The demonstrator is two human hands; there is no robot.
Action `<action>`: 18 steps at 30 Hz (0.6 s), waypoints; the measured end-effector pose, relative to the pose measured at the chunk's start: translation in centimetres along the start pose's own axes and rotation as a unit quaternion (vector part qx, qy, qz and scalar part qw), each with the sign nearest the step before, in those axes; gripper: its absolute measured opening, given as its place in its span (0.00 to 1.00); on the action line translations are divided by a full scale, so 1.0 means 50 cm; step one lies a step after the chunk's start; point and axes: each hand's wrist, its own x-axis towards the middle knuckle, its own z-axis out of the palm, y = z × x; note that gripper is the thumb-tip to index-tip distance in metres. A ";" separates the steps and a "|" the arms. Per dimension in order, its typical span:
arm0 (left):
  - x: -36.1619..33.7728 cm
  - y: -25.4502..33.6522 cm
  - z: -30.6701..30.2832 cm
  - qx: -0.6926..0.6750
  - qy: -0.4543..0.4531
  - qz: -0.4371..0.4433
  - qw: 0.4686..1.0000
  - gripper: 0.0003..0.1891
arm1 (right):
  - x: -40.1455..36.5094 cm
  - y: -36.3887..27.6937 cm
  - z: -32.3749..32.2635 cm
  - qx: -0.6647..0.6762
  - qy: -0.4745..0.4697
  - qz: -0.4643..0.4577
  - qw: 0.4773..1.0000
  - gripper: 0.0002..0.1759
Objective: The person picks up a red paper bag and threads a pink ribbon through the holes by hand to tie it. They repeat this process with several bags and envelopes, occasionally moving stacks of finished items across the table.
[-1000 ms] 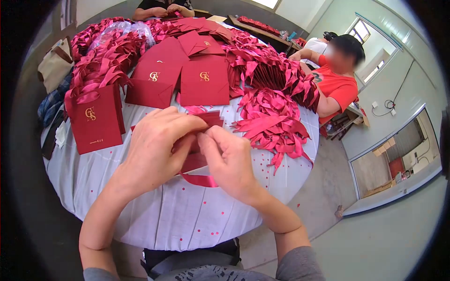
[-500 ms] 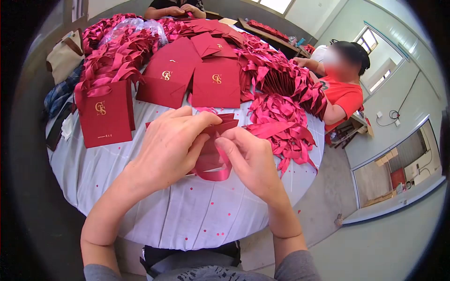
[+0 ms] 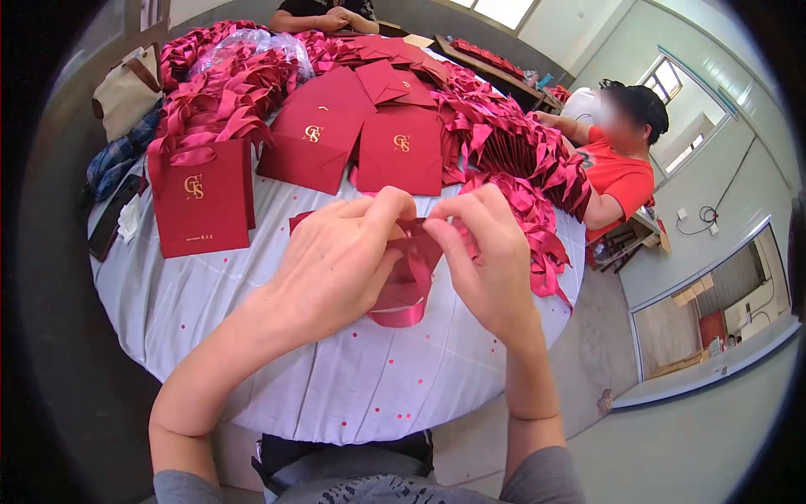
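Note:
A dark red paper bag (image 3: 403,290) lies in front of me, partly hidden by my hands. My left hand (image 3: 340,256) is closed on the bag near its top edge. My right hand (image 3: 483,252) pinches at the bag's upper right edge; what lies between its fingertips is too small to make out. A pink ribbon (image 3: 399,317) loops down below the hands, over the bag's near side. Just beyond, red bags with gold letters (image 3: 401,149) lie flat and overlapping. A finished-looking red bag (image 3: 201,202) with a ribbon handle stands at the left.
Heaps of pink ribbons and bags (image 3: 218,97) cover the back left and right of the white-clothed round table (image 3: 277,370). A person in red (image 3: 621,176) sits at the right, another person's hands (image 3: 340,18) rest at the far side. A cream bag (image 3: 128,94) sits far left.
My right hand has moved up and right, away from the ribbon loop to the bag's top edge. The ribbon hangs lower. The camera view has shifted slightly.

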 end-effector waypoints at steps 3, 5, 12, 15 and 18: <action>-0.001 0.004 0.001 0.006 -0.013 -0.004 1.000 0.18 | 0.033 0.010 -0.021 -0.003 -0.083 0.007 0.997 0.07; -0.003 0.005 0.001 0.014 -0.017 -0.004 1.000 0.18 | 0.057 0.002 -0.043 -0.002 -0.141 0.009 0.990 0.06; -0.004 0.007 0.003 0.021 -0.022 0.004 1.000 0.18 | 0.081 0.005 -0.057 -0.036 -0.264 -0.054 0.962 0.07; -0.003 0.009 0.004 0.015 -0.019 0.012 1.000 0.18 | 0.112 -0.014 -0.068 -0.059 -0.365 0.024 0.929 0.11; -0.002 0.011 0.003 0.015 -0.022 0.021 0.999 0.17 | 0.126 0.002 -0.058 -0.033 -0.424 0.032 0.904 0.14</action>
